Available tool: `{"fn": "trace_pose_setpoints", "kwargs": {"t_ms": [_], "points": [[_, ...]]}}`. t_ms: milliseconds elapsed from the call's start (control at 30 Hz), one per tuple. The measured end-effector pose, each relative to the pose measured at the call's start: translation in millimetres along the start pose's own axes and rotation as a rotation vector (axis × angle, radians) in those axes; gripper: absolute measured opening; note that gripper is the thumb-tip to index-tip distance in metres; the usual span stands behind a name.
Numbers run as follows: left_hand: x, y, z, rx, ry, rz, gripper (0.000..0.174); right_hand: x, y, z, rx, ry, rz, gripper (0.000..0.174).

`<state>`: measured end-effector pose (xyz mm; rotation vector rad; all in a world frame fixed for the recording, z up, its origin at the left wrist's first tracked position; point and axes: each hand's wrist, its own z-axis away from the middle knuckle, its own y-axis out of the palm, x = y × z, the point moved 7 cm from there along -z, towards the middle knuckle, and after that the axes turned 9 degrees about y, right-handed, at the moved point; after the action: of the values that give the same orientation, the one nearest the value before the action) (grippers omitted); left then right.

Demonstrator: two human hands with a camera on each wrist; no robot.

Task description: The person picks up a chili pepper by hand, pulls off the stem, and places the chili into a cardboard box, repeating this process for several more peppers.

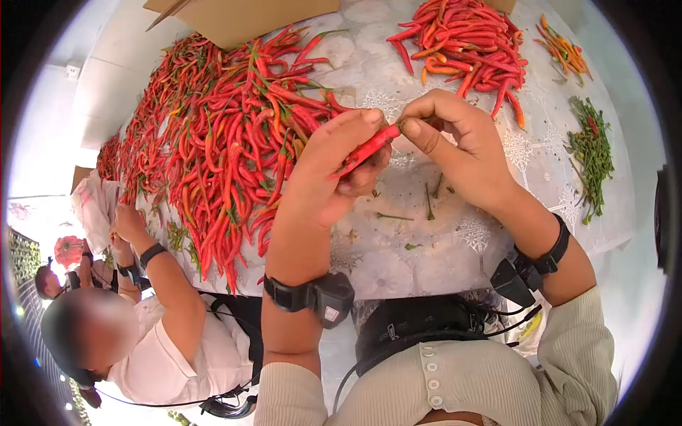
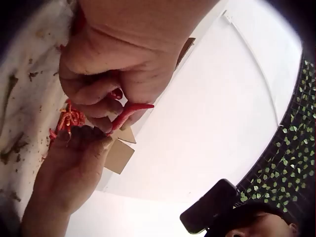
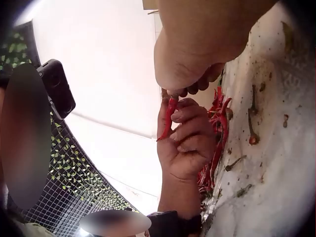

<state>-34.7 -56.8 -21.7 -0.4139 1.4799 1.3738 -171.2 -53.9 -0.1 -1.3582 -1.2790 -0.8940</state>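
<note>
A red chili pepper lies between my hands above the table. My left hand grips its body, thumb along the top and fingers curled beneath. At the pepper's stem end, my right hand pinches the green stem between thumb and forefinger. The right wrist view shows the pepper with its tip pointing down along my left fingers. A second bit of red shows among the curled left fingers in the left wrist view. Just left of my left hand spreads a big heap of red chilies, many with green stems.
Another chili pile sits at the back right, with a small orange-red bunch beside it. Green stems are heaped at the right edge; loose stems lie below my hands. A cardboard box stands behind. Another person works at left.
</note>
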Motion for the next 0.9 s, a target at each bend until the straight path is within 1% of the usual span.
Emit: {"fn": "trace_pose_setpoints", "kwargs": {"t_ms": [167, 267, 367, 467, 567, 667, 767, 900], "points": [[3, 2, -2, -0.018, 0.014, -0.105, 0.021, 2, -6, 1, -0.041, -0.016, -0.004, 0.018], [4, 1, -3, -0.026, 0.016, -0.118, 0.020, 4, -6, 2, -0.040, -0.021, 0.021, 0.018], [4, 3, -4, -0.029, 0.035, -0.137, 0.020, -2, -5, 1, -0.016, 0.071, -0.049, 0.018], [5, 1, -3, -0.013, 0.016, -0.142, 0.020, 2, -4, 2, -0.010, 0.012, 0.005, 0.018], [6, 0, -5, -0.039, 0.034, -0.212, 0.022, 2, -3, 2, 0.002, 0.001, 0.005, 0.019], [4, 1, -6, 0.001, 0.082, -0.176, 0.017, -5, 0, 2, 0.074, 0.110, -0.074, 0.019], [2, 5, -2, -0.005, 0.068, -0.162, 0.018, -7, 2, 3, 0.196, 0.260, -0.118, 0.020], [2, 3, -2, 0.054, 0.061, -0.177, 0.022, -7, 6, 2, 0.252, 0.243, -0.281, 0.023]]}}
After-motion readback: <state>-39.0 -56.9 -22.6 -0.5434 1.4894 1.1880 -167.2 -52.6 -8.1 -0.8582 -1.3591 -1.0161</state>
